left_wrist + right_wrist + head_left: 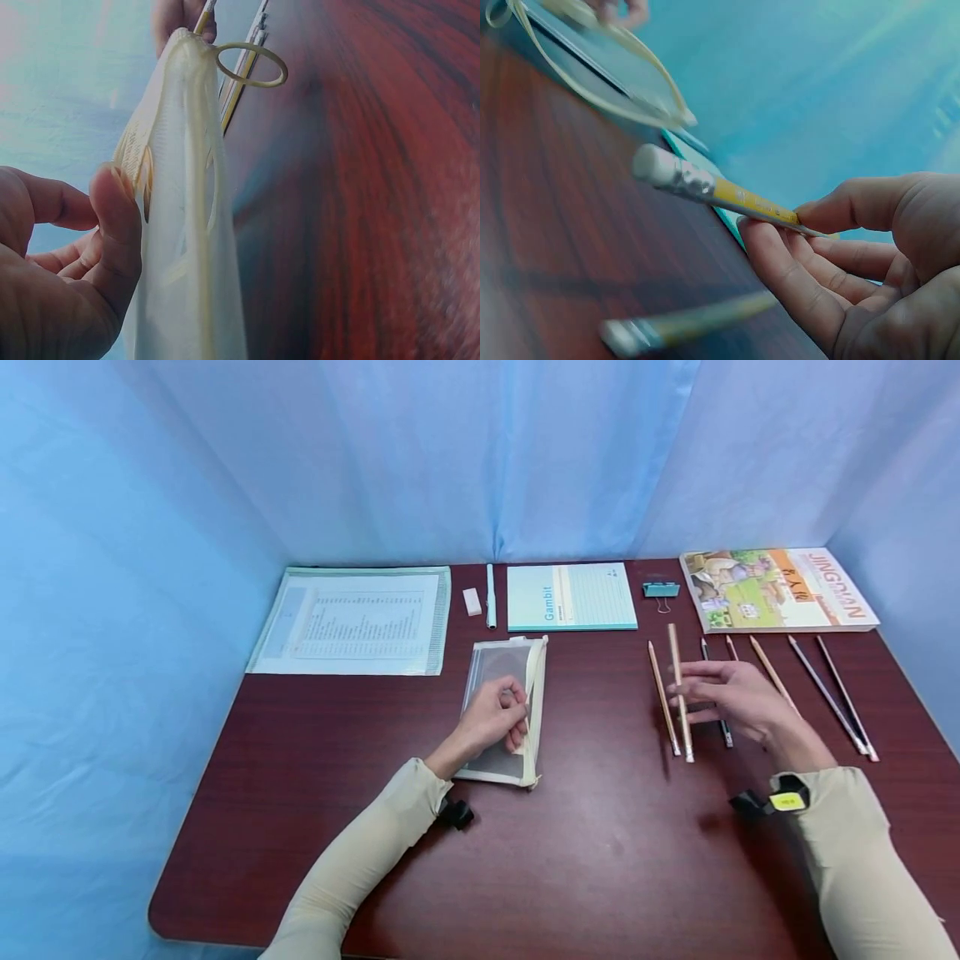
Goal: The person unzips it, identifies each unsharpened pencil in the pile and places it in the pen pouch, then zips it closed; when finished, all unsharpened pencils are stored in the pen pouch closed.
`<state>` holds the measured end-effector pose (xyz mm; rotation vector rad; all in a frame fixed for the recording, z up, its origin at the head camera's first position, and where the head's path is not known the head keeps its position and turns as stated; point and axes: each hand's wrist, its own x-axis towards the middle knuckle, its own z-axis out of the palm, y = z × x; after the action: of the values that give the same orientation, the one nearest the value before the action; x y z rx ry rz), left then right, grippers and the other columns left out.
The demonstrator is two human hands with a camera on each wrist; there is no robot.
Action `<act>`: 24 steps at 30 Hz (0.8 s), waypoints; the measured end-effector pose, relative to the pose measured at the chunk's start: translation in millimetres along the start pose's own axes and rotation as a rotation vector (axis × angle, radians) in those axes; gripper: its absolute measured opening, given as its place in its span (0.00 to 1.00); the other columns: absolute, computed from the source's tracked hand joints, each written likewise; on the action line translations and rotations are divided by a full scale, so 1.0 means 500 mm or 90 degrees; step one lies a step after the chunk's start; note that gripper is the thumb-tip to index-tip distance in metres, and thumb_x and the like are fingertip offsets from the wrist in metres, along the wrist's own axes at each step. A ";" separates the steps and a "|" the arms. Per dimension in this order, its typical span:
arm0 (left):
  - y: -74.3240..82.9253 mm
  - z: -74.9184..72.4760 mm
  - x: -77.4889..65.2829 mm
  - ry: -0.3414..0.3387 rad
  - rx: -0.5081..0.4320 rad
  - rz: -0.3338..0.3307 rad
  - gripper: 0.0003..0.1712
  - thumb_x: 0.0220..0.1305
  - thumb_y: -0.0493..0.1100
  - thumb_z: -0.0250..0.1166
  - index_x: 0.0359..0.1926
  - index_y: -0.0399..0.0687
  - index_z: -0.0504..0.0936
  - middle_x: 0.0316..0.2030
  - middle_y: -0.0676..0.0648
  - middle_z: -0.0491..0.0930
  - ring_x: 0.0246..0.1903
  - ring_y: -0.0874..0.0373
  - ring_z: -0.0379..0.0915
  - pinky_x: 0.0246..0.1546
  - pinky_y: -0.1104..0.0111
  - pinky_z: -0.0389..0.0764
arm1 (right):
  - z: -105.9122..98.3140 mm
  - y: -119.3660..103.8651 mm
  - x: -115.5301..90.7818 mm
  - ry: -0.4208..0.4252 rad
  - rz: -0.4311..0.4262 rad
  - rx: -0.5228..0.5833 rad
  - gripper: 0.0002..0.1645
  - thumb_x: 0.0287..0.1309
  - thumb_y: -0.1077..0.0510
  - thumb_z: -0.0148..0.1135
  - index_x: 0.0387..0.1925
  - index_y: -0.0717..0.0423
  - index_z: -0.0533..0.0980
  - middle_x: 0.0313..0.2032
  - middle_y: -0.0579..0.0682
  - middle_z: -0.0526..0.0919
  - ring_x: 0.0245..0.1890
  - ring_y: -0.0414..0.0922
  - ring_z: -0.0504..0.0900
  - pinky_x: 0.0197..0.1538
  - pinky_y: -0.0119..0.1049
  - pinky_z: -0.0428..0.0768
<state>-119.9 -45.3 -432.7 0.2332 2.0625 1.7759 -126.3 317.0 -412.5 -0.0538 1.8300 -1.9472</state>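
Note:
A pale mesh zip pouch (491, 664) lies on the table in the head view, its zipper edge toward the right. My left hand (491, 718) is over the pouch and pinches the cream edge of its opening between thumb and finger; the left wrist view shows the mouth of the pouch (176, 225) spread apart. To the right, my right hand (738, 697) holds a yellow pencil (754, 204) between thumb and fingertips, with the white eraser end (656, 165) pointing away from the palm. Another pencil (663, 702) lies just left of it, and a dark pencil (726, 735) runs partly under the hand.
Several more pencils (828, 697) lie at the right. Along the back are a document sleeve (352, 622), an eraser (472, 602), a white pen (491, 597), a notebook (572, 597), a teal binder clip (662, 590) and a book (780, 589). Blue curtains (405, 460) hang behind.

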 end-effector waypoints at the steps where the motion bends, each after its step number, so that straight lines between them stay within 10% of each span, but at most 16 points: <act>1: -0.001 0.000 0.000 0.000 0.000 0.001 0.04 0.65 0.28 0.54 0.33 0.38 0.70 0.13 0.51 0.75 0.08 0.63 0.71 0.08 0.70 0.77 | 0.016 0.001 0.007 -0.006 0.008 -0.015 0.17 0.71 0.68 0.51 0.46 0.44 0.79 0.37 0.45 0.90 0.37 0.39 0.90 0.36 0.36 0.91; 8: -0.001 0.000 0.002 0.000 -0.001 0.000 0.04 0.65 0.28 0.53 0.33 0.38 0.70 0.13 0.51 0.75 0.08 0.64 0.71 0.08 0.70 0.77 | 0.130 0.014 0.061 -0.068 0.074 -0.060 0.32 0.71 0.68 0.49 0.69 0.80 0.53 0.37 0.43 0.89 0.38 0.38 0.88 0.40 0.37 0.91; 17: -0.001 0.001 0.000 0.006 -0.006 -0.007 0.06 0.65 0.28 0.53 0.33 0.40 0.70 0.13 0.51 0.75 0.08 0.64 0.70 0.08 0.71 0.77 | 0.221 0.042 0.137 -0.127 0.123 -0.062 0.33 0.68 0.67 0.52 0.70 0.77 0.57 0.37 0.46 0.87 0.36 0.40 0.88 0.39 0.41 0.92; 24: 0.005 -0.002 -0.002 0.004 0.004 -0.004 0.03 0.66 0.29 0.54 0.34 0.36 0.70 0.13 0.50 0.75 0.08 0.63 0.70 0.08 0.71 0.77 | 0.261 0.044 0.178 -0.073 0.126 -0.034 0.31 0.67 0.68 0.53 0.68 0.75 0.60 0.34 0.44 0.87 0.35 0.40 0.87 0.38 0.37 0.91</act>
<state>-119.9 -46.2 -429.8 0.2220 2.0711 1.7688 -154.9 163.1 -443.7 -0.0009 1.7431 -1.7250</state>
